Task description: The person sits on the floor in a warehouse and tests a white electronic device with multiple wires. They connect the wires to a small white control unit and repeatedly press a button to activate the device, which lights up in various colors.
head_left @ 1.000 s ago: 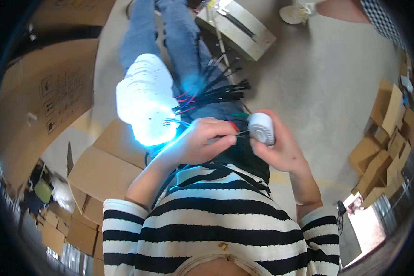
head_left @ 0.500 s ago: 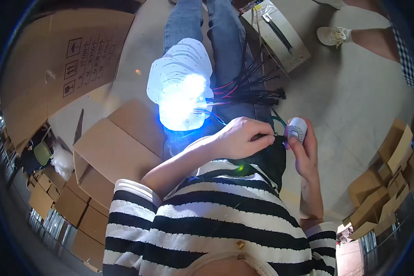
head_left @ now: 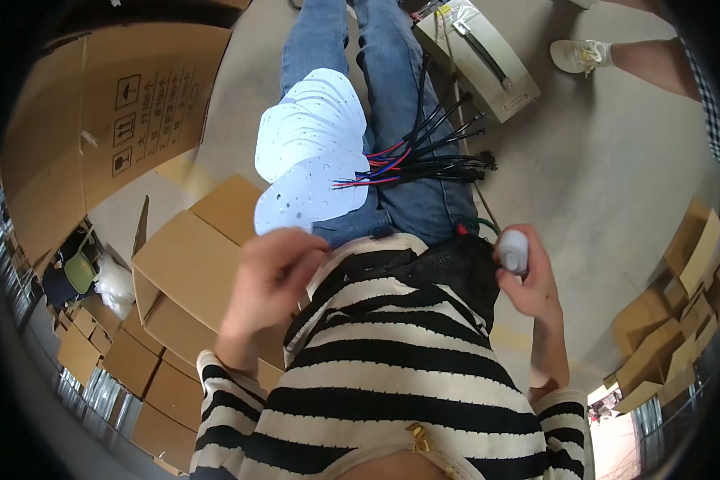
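Overlapping white rounded plates (head_left: 284,144) lie in a fanned stack on my thigh, all unlit. Black cables (head_left: 436,172) with red and blue wires run from their right side across my jeans. The nearest plate (head_left: 284,196) sits askew at the stack's lower end. Just below it is my left hand (head_left: 278,276), smeared by motion, so whether it holds something cannot be made out. At the right of my waist my right hand (head_left: 536,276) is closed around a small white rounded device (head_left: 514,251). A black mesh pouch (head_left: 464,268) rests at my waist.
An open cardboard box (head_left: 204,264) stands close on my left, beyond it a large carton (head_left: 128,104). A pale metal case (head_left: 478,60) with a black handle is ahead. Another person's shoe (head_left: 578,56) is at far right. More cardboard (head_left: 668,320) lies at right.
The bright light on the plates has gone out. My left hand has moved left from the waist to the nearest plate, which is turned outward. My right hand still holds the white device.
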Demonstrator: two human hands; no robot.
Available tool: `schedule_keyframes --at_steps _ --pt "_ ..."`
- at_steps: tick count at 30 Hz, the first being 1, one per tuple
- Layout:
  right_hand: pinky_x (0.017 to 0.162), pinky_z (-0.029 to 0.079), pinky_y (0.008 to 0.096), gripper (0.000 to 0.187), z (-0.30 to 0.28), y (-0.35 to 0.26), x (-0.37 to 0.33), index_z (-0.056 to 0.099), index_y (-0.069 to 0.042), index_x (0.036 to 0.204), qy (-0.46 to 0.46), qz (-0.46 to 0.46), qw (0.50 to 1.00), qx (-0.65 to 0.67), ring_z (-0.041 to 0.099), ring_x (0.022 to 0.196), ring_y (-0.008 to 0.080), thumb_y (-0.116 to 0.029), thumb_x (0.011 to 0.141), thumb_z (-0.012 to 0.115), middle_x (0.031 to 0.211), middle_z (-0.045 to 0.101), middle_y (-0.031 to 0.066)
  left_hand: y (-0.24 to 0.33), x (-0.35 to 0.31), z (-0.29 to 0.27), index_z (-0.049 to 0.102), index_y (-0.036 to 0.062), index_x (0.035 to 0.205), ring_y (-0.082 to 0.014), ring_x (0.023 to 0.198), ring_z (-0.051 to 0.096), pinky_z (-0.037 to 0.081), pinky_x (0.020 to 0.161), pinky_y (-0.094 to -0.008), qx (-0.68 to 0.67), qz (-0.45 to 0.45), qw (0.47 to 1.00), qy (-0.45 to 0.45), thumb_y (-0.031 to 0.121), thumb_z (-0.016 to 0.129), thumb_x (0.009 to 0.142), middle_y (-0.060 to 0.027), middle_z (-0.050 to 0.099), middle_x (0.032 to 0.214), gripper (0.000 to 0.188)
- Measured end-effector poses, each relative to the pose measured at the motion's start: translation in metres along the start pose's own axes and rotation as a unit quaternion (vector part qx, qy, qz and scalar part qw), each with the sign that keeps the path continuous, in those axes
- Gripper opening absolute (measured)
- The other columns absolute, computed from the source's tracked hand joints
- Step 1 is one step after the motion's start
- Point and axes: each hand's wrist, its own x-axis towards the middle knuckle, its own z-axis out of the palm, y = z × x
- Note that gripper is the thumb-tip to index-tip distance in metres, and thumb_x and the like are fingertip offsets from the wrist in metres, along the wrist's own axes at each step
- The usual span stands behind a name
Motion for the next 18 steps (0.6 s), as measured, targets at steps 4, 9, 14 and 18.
schedule_keyframes --at_steps 4,9,14,18 --pt "0.06 0.041 0.0284 0.034 0.005 -0.014 0.001 0.041 -0.004 0.098 -0.061 -0.034 0.994 -0.078 0.051 0.064 0.0239 -0.002 0.065 0.048 0.074 0.051 0.0117 0.029 0.008 -0.032 0.054 0.003 0.088 -0.0203 0.06 0.052 0.042 0.053 -0.0275 0.178 -0.051 0.964 0.191 0.003 0.058 0.068 -0.0077 0.055 0.072 0.02" --pt "0.063 0.042 0.0345 0.035 0.01 -0.01 0.009 0.041 -0.004 0.099 -0.031 -0.038 0.987 -0.156 0.054 0.071 0.0308 -0.005 0.066 0.052 0.079 0.053 0.0174 -0.033 0.052 0.041 0.052 0.0053 0.079 -0.0228 0.06 0.055 0.042 0.054 -0.033 0.286 0.164 0.944 -0.004 0.01 0.061 0.064 -0.0082 0.055 0.068 0.019" --pt "0.061 0.041 0.033 0.036 0.014 -0.003 0.006 0.04 -0.004 0.101 -0.038 -0.056 0.987 -0.145 0.053 0.069 0.0268 -0.006 0.067 0.053 0.077 0.053 0.0142 -0.075 0.066 0.073 0.049 0.005 0.072 -0.022 0.056 0.052 0.039 0.05 -0.0331 0.42 0.15 0.894 -0.034 0.013 0.056 0.067 -0.0072 0.049 0.063 0.012" --pt "0.058 0.04 0.0264 0.036 0.019 -0.006 0.008 0.041 -0.005 0.101 -0.037 -0.053 0.993 -0.1 0.05 0.063 0.017 -0.002 0.067 0.052 0.072 0.051 0.008 -0.078 0.069 0.072 0.048 0.0054 0.07 -0.0213 0.055 0.05 0.038 0.049 -0.0334 0.457 0.169 0.873 -0.036 0.013 0.055 0.066 -0.0068 0.046 0.062 0.011"
